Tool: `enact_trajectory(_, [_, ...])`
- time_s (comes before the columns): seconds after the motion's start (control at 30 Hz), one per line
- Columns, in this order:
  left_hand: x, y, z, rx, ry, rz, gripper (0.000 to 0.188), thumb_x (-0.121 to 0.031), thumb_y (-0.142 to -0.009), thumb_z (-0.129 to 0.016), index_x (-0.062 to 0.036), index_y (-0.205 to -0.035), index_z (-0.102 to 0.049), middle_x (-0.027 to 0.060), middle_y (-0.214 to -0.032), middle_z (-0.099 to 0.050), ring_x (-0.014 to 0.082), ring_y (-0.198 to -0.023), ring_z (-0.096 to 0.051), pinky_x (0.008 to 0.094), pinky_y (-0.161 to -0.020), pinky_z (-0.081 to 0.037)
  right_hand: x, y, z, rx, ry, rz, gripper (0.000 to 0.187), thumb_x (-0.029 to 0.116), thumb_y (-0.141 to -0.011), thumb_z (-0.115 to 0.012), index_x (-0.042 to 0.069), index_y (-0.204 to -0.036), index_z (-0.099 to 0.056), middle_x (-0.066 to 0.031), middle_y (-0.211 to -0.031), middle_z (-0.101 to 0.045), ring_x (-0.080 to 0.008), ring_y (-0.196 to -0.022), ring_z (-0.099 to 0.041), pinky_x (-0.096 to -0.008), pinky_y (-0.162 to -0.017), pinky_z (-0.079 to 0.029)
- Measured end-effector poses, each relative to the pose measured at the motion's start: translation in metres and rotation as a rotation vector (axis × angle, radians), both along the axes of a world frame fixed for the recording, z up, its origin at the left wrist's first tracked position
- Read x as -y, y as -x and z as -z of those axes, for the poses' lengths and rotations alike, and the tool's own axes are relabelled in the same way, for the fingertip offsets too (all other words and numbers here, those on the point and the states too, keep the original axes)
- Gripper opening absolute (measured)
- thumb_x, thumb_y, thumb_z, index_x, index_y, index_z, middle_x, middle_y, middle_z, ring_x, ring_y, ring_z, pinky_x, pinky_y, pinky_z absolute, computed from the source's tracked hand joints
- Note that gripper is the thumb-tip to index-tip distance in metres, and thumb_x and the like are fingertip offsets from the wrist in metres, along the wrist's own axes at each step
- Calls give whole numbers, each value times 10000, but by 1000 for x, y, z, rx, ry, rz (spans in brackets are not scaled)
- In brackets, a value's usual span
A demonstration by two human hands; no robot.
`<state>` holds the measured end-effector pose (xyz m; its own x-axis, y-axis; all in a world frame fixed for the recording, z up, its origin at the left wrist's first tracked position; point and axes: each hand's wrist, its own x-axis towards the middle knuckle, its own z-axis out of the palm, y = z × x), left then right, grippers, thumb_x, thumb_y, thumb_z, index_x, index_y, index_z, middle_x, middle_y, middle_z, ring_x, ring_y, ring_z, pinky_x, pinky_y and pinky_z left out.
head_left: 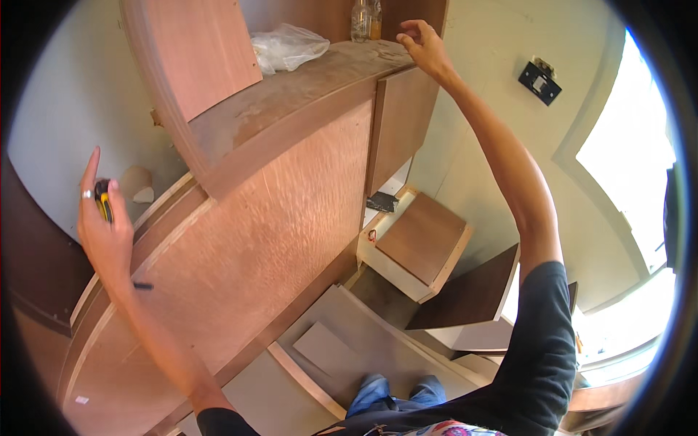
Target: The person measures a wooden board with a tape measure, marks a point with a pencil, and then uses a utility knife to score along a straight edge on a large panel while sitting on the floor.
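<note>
My left hand (106, 231) is raised at the left, beside the panelled wooden frame. A small black-and-yellow tool (107, 202) rests in its grip, mostly hidden by the palm, while the index finger points up. The kind of tool cannot be made out. My right arm reaches far up to the dusty brown shelf (305, 81). There my right hand (424, 49) hovers near the shelf's right end with curved, parted fingers and nothing visible in them. Left of it stand a clear glass bottle (360, 22) and a second bottle (376, 22) with amber contents.
A crumpled clear plastic bag (289, 48) lies on the shelf by an upright wooden panel (200, 54). Below stretches a large wood-faced panel (254, 218). A brown-topped drawer unit (422, 236) and a dark tilted board (469, 291) stand right. A black switch plate (539, 83) is on the wall.
</note>
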<state>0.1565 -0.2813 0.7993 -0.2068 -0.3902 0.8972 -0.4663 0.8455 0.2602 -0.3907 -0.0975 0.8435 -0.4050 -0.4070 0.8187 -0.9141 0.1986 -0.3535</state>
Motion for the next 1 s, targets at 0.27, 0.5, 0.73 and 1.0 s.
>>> enact_trajectory(0.27, [10, 14, 13, 237, 2, -84, 416, -54, -969, -543, -91, -1383, -564, 130, -1155, -671, 229, -881, -619, 323, -816, -496, 92, 183, 8, 112, -187, 307, 602, 345, -853, -714, 68, -1347, -509, -223, -1273, -611, -347, -1196, -593, -434, -1033, -458])
enact_trajectory(0.5, [9, 6, 8, 269, -128, -180, 406, -69, -968, -537, -45, -1373, -559, 170, -1215, -660, 234, -1024, -633, 329, -918, -478, 160, 231, -8, 313, -320, 20, 632, 434, -838, -760, 48, -1299, -564, -108, -1121, -676, -215, -1047, -632, -371, -894, -512])
enact_trajectory(0.73, [12, 4, 18, 286, -112, -245, 380, -92, -962, -555, 19, -1326, -556, 215, -1239, -639, 311, -1103, -631, 372, -969, -467, 178, 197, -16, 439, -521, -139, 796, 560, -813, -757, -28, -1299, -529, -126, -1142, -631, -234, -1085, -601, -382, -956, -488])
enact_trajectory(1.0, [9, 26, 8, 248, -57, -218, 391, -96, -907, -617, -13, -1289, -606, 197, -1181, -666, 313, -1081, -647, 363, -950, -479, 144, 202, -26, 537, -433, -381, 684, 429, -869, -726, 59, -1394, -491, -62, -1290, -582, -188, -1200, -551, -358, -1055, -414])
